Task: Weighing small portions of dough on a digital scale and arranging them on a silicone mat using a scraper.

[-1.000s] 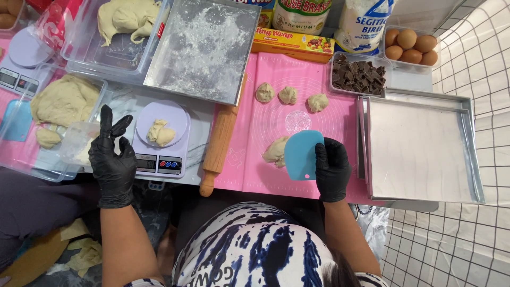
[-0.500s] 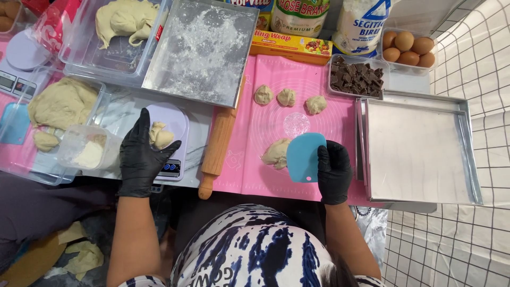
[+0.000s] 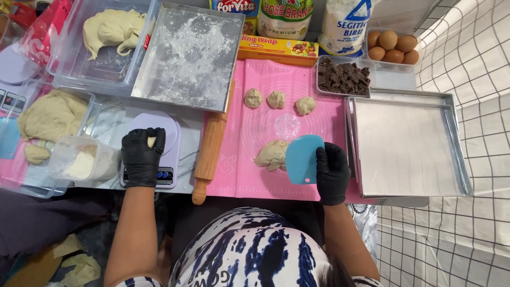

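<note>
Three small dough balls (image 3: 277, 99) already sit in a row at the top of the pink mat (image 3: 241, 154), just apart from each other. A bigger lump (image 3: 271, 154) lies lower on the mat, touching the blue scraper (image 3: 303, 158) that the right hand (image 3: 332, 172) grips by its edge, fingers curled around it. The left hand (image 3: 142, 155) is closed over a small dough piece (image 3: 152, 142) on the scale (image 3: 159, 139), pinching it between gloved fingertips. By my reckoning the portioning is only at its start: much dough is left, one mass in the clear tub (image 3: 74, 69) at the back and another (image 3: 50, 115) at the far left of the table. The tray (image 3: 406, 146) beside the mat holds nothing yet, and the rolling pin (image 3: 211, 151) lies untouched between scale and mat.
</note>
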